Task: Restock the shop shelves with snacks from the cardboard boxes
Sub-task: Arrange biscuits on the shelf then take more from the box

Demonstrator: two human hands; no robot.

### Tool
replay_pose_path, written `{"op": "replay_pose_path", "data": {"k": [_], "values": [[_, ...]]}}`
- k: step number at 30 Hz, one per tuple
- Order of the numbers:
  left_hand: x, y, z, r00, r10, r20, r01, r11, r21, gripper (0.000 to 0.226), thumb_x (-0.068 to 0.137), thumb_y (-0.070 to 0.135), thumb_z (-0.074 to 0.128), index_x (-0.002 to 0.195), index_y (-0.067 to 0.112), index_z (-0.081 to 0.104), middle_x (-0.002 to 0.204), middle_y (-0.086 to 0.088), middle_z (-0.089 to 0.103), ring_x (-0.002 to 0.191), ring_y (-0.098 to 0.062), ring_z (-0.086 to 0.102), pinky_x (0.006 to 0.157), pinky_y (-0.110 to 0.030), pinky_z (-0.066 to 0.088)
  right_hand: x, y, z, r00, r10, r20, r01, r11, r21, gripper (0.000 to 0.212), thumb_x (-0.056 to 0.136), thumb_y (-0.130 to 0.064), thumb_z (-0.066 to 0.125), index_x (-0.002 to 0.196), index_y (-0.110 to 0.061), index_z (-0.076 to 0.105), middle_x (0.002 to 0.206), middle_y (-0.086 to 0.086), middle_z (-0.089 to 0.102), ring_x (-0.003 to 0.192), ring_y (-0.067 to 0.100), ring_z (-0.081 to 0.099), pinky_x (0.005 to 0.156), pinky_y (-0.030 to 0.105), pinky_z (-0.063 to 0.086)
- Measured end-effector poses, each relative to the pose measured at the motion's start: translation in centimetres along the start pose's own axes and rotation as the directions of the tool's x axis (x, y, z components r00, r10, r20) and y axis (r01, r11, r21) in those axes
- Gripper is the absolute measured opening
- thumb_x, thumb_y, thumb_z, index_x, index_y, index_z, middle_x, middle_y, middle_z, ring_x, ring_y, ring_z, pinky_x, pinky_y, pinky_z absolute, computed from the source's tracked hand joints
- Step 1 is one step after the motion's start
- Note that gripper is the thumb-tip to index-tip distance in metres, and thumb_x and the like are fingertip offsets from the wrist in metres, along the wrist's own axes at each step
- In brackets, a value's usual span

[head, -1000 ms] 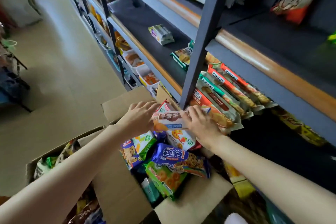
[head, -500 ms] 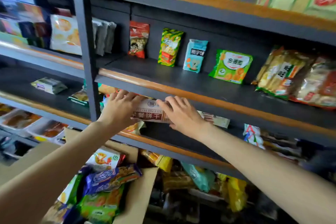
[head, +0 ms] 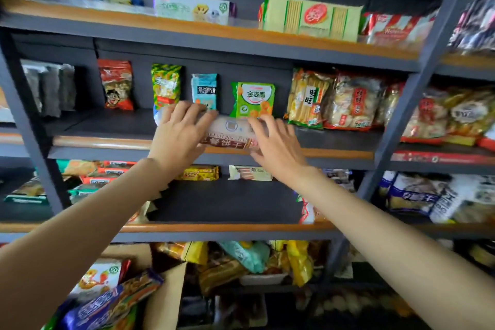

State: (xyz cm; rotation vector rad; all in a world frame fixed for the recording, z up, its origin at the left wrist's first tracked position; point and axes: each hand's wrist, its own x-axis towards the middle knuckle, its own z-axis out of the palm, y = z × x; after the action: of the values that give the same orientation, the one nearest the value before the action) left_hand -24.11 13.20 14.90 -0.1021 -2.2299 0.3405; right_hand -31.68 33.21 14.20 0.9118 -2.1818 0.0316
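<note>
Biscuit pack (head: 232,133) is held lengthwise at the front edge of the middle shelf (head: 334,139), roughly mid-span, label facing out. Looks like it's going in front of the standing bags, parallel to the edge so the label reads from the aisle.

Left hand (head: 179,134) grips the pack's left end, fingers curled over the top. Right hand (head: 277,142) holds the right end, fingers spread and bent over it. One hand per end makes sense: a long, thin pack sags or twists if held from one side.

Can't tell whether the pack already rests on the shelf board or hangs just above the lip; the hands cover the underside.

Directly behind, standing against the back panel: green bag (head: 253,99), blue bag (head: 204,91), yellow-green bag (head: 166,86), red bag (head: 116,84). They're upright at the back, leaving the front strip free for flat stock.

Cardboard box (head: 166,300) sits at bottom left, more snack packs in it, so restocking is far from done.
</note>
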Motion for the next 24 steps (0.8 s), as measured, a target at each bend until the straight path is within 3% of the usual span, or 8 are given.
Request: {"op": "replay_pose_path", "data": {"k": [4, 7, 10, 13, 15, 18, 21, 24], "values": [[3.3, 4.1, 0.1, 0.996, -0.064, -0.063, 0.054, 0.987, -0.148, 0.068, 0.052, 0.025, 0.081, 0.115, 0.012, 0.061, 0.102, -0.011, 0.062, 0.094, -0.035, 0.053, 0.079, -0.042, 0.039, -0.2, 4.2, -1.4, 0.990, 0.017, -0.139, -0.044, 0.981, -0.189, 0.080, 0.053, -0.025, 0.085, 0.124, -0.008, 0.051, 0.112, 0.013, 0.058, 0.106, 0.033, 0.050, 0.097, 0.052, 0.037], [3.1, 8.5, 1.1, 0.993, 0.029, 0.114, -0.010, 0.986, -0.167, 0.074, 0.058, 0.039, 0.080, 0.124, 0.017, 0.055, 0.112, -0.008, 0.060, 0.102, -0.032, 0.052, 0.084, -0.039, 0.040, -2.8, 5.2, -0.1, 0.999, -0.042, 0.003, 0.042, 0.984, -0.171, 0.084, 0.047, -0.029, 0.087, 0.121, -0.008, 0.053, 0.103, 0.013, 0.060, 0.099, 0.033, 0.056, 0.095, 0.046, 0.034], [0.4, 12.1, 3.7, 0.825, 0.050, 0.562, 0.028, 0.991, -0.130, 0.077, 0.079, 0.053, 0.061, 0.141, 0.024, 0.027, 0.141, -0.002, 0.036, 0.128, -0.027, 0.030, 0.103, -0.040, 0.026, -7.5, 5.6, 2.5, 0.916, 0.032, 0.400, -0.006, 0.998, -0.065, 0.063, 0.074, -0.020, 0.069, 0.130, -0.012, 0.040, 0.119, 0.010, 0.051, 0.113, 0.031, 0.046, 0.093, 0.040, 0.036], [-3.1, 14.0, 7.4, 0.654, 0.016, 0.756, 0.179, 0.968, -0.175, 0.081, 0.081, 0.057, 0.057, 0.145, 0.027, 0.018, 0.145, 0.000, 0.028, 0.131, -0.029, 0.025, 0.106, -0.043, 0.026, -12.5, 7.4, 5.8, 0.824, 0.073, 0.562, -0.075, 0.997, -0.020, 0.056, 0.079, -0.011, 0.059, 0.130, -0.014, 0.036, 0.124, 0.010, 0.048, 0.119, 0.031, 0.041, 0.100, 0.041, 0.031], [-4.7, 15.3, 9.9, 0.530, -0.045, 0.847, 0.474, 0.843, -0.252, 0.082, 0.077, 0.050, 0.065, 0.143, 0.032, 0.021, 0.141, -0.004, 0.032, 0.127, -0.033, 0.032, 0.104, -0.044, 0.031, -15.1, 8.8, 8.1, 0.817, 0.099, 0.568, -0.134, 0.991, 0.021, 0.052, 0.081, -0.013, 0.059, 0.128, -0.016, 0.038, 0.123, 0.007, 0.049, 0.117, 0.030, 0.043, 0.100, 0.040, 0.032], [-5.7, 18.5, 13.4, 0.451, -0.245, 0.858, 0.829, 0.472, -0.300, 0.079, 0.078, 0.031, 0.072, 0.141, 0.023, 0.025, 0.133, -0.013, 0.040, 0.120, -0.035, 0.043, 0.098, -0.044, 0.039, -17.2, 10.8, 11.6, 0.815, 0.169, 0.555, -0.214, 0.977, 0.017, 0.051, 0.082, -0.018, 0.063, 0.126, -0.016, 0.039, 0.126, 0.007, 0.045, 0.115, 0.031, 0.045, 0.101, 0.041, 0.034], [-5.3, 21.7, 17.6, 0.328, -0.447, 0.832, 0.945, 0.151, -0.291, 0.056, 0.087, 0.017, 0.060, 0.136, 0.008, 0.035, 0.133, -0.011, 0.048, 0.118, -0.030, 0.049, 0.086, -0.033, 0.040, -17.3, 14.0, 15.9, 0.795, 0.260, 0.548, -0.313, 0.950, 0.003, 0.064, 0.080, -0.026, 0.070, 0.133, -0.014, 0.036, 0.135, 0.009, 0.036, 0.121, 0.033, 0.039, 0.104, 0.045, 0.032], [-3.5, 24.6, 22.2, 0.408, -0.438, 0.801, 0.905, 0.081, -0.417, 0.048, 0.088, 0.016, 0.059, 0.132, 0.012, 0.040, 0.119, -0.004, 0.056, 0.109, -0.025, 0.055, 0.086, -0.036, 0.045, -16.7, 17.2, 20.3, 0.895, 0.257, 0.365, -0.267, 0.963, -0.023, 0.067, 0.066, -0.007, 0.077, 0.127, -0.016, 0.051, 0.125, 0.007, 0.052, 0.109, 0.030, 0.042, 0.097, 0.048, 0.038]]}}
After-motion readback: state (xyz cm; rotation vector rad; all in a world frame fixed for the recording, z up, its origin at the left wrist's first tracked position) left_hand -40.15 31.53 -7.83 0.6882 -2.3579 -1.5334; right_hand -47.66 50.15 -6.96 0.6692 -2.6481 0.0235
